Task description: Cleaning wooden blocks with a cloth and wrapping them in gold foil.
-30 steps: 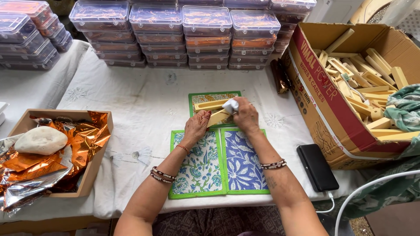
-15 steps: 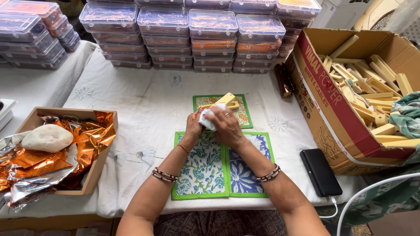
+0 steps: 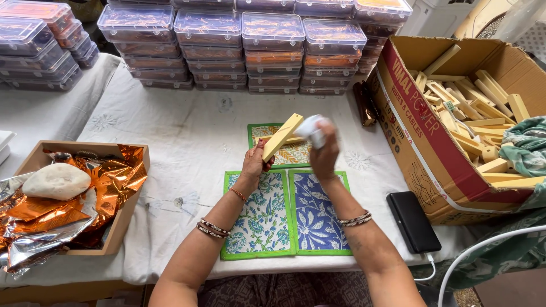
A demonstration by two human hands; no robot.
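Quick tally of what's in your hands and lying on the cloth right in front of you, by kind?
Wooden block, in the left hand: 1
White cloth, in the right hand: 1
Printed green-edged mats: 3 (blue-green, blue, yellow)
Wooden piece on the yellow mat: 1
Black phone: 1
Total: 7

Pale yellow wooden block [image 3: 281, 136]; white cloth wad [image 3: 312, 131]. Two green-edged mats: one white with blue-green floral print [image 3: 259, 219], one blue with white floral print [image 3: 318, 219]. Third mat [image 3: 296, 152] green-edged, orange-yellow pattern. White tabletop cloth [image 3: 176, 142]. Copper-orange and silver foil [image 3: 108, 187] in a tan tray. Brown cardboard box [image 3: 409, 113] with red side. Black phone [image 3: 413, 220].
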